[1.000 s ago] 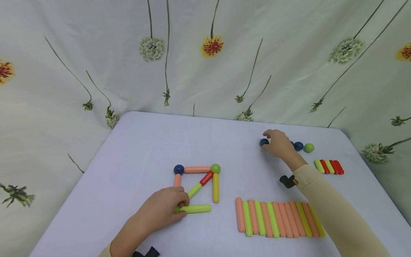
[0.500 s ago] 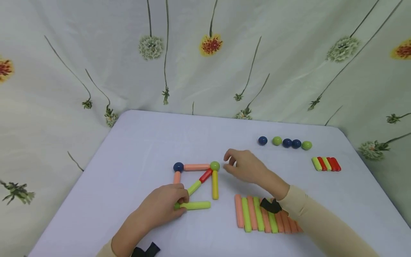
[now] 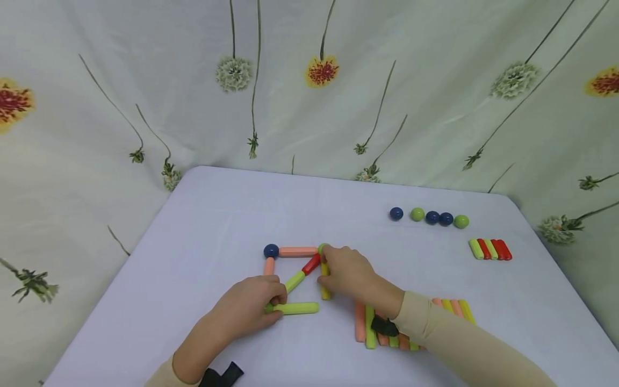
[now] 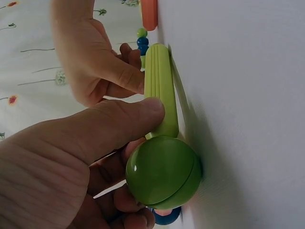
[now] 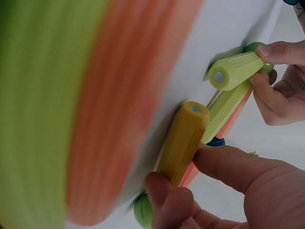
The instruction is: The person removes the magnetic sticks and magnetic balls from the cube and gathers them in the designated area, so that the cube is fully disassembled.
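Note:
A flat frame of magnetic sticks and balls lies mid-table. My left hand (image 3: 251, 306) is at its near left corner, the thumb on a lime stick (image 4: 161, 86) beside a green ball (image 4: 164, 171) and the fingers curled behind. At the right side my right hand (image 3: 350, 274) pinches a yellow stick (image 5: 183, 143) between thumb and fingers; its near end shows a metal disc. A second green ball (image 5: 143, 211) sits at that stick's far end. A pink stick (image 3: 298, 251) runs from there to a navy ball (image 3: 271, 250). Red (image 3: 311, 263) and lime (image 3: 294, 281) short sticks form a diagonal.
Navy and green balls (image 3: 432, 217) stand in a row at the back right, with short red and lime sticks (image 3: 490, 249) in front. A row of long sticks (image 3: 360, 322) lies near right, partly under the right sleeve (image 3: 450, 333). A flowered cloth (image 3: 193, 107) hangs behind.
The right hand has come from the ball row, where it set a navy ball at the left end, to the frame, and now pinches the yellow stick. The left hand has stayed put.

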Action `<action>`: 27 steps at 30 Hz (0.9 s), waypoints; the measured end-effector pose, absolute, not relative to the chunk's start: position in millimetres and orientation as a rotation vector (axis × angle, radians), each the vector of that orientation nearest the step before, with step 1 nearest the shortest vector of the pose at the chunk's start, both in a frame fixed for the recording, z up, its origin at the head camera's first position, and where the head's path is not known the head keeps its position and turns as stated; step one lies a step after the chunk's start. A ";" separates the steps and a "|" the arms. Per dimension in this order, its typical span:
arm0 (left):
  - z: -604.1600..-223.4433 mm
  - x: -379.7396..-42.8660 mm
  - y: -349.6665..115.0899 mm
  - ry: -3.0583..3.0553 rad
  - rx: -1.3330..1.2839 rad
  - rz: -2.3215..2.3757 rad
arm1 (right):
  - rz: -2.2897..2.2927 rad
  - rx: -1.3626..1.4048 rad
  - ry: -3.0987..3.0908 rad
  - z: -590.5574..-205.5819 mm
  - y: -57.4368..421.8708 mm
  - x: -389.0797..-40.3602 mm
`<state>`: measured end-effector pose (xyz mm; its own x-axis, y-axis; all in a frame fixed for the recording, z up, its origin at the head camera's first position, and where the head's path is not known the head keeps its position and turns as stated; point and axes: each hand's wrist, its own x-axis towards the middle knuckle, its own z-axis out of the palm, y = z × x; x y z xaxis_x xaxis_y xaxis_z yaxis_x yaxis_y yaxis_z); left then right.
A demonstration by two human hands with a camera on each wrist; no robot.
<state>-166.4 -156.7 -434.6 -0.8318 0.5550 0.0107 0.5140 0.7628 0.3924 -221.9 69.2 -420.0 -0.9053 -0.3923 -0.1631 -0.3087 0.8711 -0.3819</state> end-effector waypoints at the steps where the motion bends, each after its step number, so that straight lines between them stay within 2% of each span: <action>1: -434.6 -166.4 -156.7 2.850 0.868 0.587 | -0.516 -0.527 2.800 -419.5 67.9 -221.6; 18: -435.2 -166.8 -156.6 2.844 0.858 0.586 | -0.657 -0.526 2.602 -418.8 75.4 -228.4; 27: -435.7 -167.0 -157.5 2.829 0.858 0.577 | -0.828 -0.545 2.505 -401.0 90.4 -225.6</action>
